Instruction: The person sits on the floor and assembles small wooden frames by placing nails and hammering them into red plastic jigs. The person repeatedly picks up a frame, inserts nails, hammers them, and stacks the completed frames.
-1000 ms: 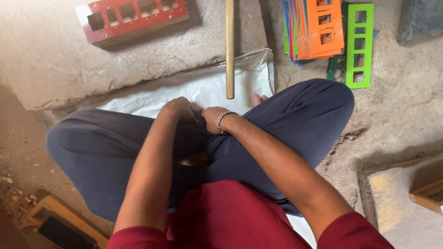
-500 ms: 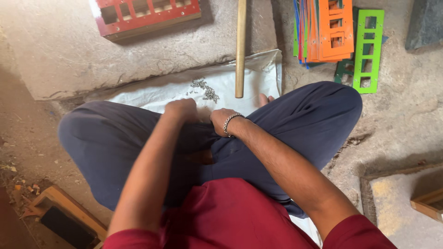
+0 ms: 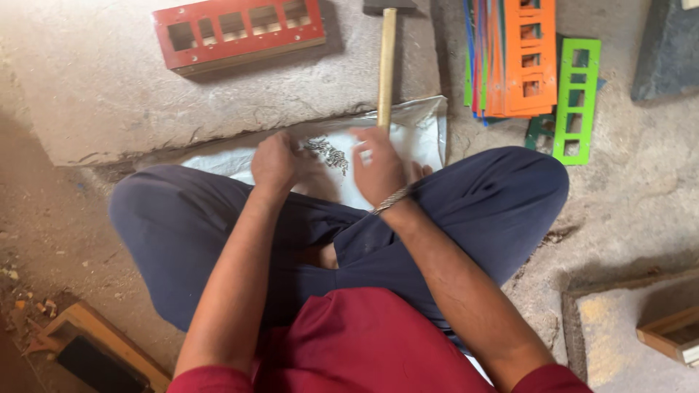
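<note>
I sit cross-legged on the floor in dark blue trousers. Both hands reach over a white plastic sheet (image 3: 426, 131) spread in front of my legs. A small pile of dark nails (image 3: 328, 151) lies on the sheet between them. My left hand (image 3: 275, 161) hovers just left of the pile with its fingers curled under, hidden from view. Just right of the pile is my right hand (image 3: 378, 169), blurred, fingers apart, with a metal bracelet on the wrist. A hammer with a wooden handle (image 3: 386, 65) lies just beyond, its handle end on the sheet.
A red slotted frame (image 3: 240, 29) lies on the raised concrete slab (image 3: 109, 94) at the back left. A stack of orange and blue slotted frames (image 3: 520, 58) and a green one (image 3: 575, 102) lie at the back right. Wooden pieces sit at the lower left (image 3: 95, 342) and lower right (image 3: 673, 335).
Both hands left my lap and moved forward and apart over the sheet. The pile of nails, hidden a second ago, now shows between them. The view shifted slightly.
</note>
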Demonstrator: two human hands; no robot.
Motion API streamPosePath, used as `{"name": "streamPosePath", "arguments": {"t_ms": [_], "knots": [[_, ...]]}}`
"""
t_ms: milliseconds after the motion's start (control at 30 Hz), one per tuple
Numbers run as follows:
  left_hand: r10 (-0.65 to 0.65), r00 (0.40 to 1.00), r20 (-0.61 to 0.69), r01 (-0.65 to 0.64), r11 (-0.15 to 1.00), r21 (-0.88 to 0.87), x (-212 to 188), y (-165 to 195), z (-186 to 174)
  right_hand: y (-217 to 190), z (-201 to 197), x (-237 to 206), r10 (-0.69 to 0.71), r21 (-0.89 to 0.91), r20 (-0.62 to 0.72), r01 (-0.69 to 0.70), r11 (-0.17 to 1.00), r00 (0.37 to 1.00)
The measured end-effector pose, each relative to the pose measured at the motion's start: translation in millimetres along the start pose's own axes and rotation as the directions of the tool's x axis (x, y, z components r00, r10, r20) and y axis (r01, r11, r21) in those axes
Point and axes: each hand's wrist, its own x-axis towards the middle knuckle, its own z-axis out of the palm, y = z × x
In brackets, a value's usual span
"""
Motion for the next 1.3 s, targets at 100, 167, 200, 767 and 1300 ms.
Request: {"name": "streamPosePath", "arguments": {"t_ms": [100,167,200,767,1300], "knots": [[0.174,0.974,-0.143,-0.174,0.985,0.014,5,-5,8,8,-15,16,-0.104,-0.206,-0.180,0.066,0.976,0.978],[0.183,0.979,-0.093,-0.181,0.983,0.031,10,-9,14,12,-18,26,-0.195,-0.283,-0.267,0.117,0.952,0.944],[0.142,0.990,-0.017,-0.141,0.989,0.043,13,-11,15,14,-16,30,0.081,-0.086,-0.235,-0.104,0.991,0.969],[0.173,0.969,-0.176,-0.246,0.725,-0.643,73,-3,-39,3,-8,51,0.585,0.620,0.206,-0.567,0.542,0.784],[0.504,0.806,-0.311,-0.563,0.815,-0.136,249,11,-60,-13,-7,84,0.570,0.676,0.323,-0.606,0.419,0.755]]}}
